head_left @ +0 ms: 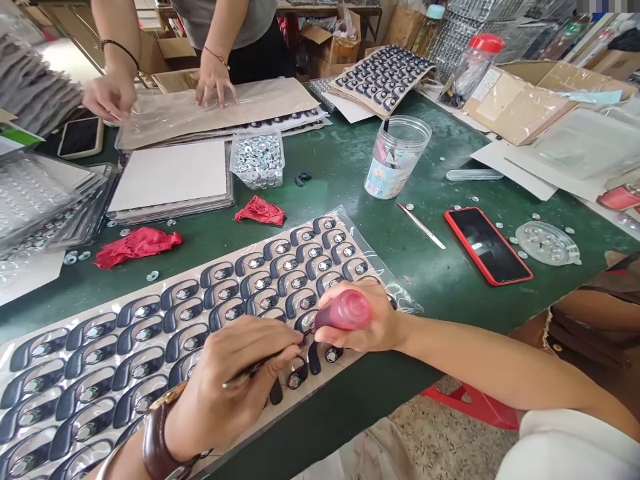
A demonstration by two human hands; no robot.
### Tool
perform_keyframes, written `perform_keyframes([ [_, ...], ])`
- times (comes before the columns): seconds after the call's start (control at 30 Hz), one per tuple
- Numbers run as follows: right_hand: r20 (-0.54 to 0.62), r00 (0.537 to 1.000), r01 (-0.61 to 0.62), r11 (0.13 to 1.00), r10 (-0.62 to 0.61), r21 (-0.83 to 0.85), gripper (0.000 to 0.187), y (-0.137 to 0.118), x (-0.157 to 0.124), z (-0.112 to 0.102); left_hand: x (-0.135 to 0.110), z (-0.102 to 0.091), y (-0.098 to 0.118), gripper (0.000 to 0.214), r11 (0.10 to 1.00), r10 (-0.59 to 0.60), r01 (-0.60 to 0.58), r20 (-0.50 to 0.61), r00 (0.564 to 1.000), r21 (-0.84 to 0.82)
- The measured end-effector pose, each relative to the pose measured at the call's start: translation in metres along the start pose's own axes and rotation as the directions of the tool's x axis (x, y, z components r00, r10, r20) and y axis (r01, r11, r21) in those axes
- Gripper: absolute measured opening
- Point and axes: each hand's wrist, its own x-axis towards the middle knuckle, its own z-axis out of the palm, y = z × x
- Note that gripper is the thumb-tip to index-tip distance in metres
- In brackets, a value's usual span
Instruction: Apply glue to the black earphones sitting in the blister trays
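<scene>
Bulb [345, 310] pink, glossy, rounded | right hand [375, 328] clasps | left hand [235, 387] perhaps tweezers [250, 370]

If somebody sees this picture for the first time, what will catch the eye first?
First, the long sheet of dark hook-shaped parts across the front of the green table. Over its near edge, the left hand holds a thin tool and the right hand grips a pink bottle. A red phone lies to the right.

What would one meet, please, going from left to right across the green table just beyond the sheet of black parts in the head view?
Large red rag, small red rag, clear plastic jar, thin metal stick, red-cased phone, clear round lid.
</scene>
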Motion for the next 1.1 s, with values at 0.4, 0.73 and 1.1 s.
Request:
perform_keyframes([
  [0.4,0.120,0.897,-0.438,0.825,0.424,0.357,0.017,-0.038,0.014,-0.037,-0.005,0.004,0.006,0.019,0.987,0.112,-0.110,-0.011,0.994,0.113],
  [0.73,0.014,0.929,-0.359,0.888,0.371,0.288,0.018,-0.031,-0.020,-0.018,-0.045,0.033,0.025,0.029,0.766,0.451,-0.478,0.172,0.876,0.430],
  [1.1,0.004,1.000,-0.019,0.999,0.019,-0.048,0.029,-0.030,-0.017,-0.013,-0.047,0.037,0.026,0.030,0.780,0.438,-0.467,0.170,0.883,0.416],
])
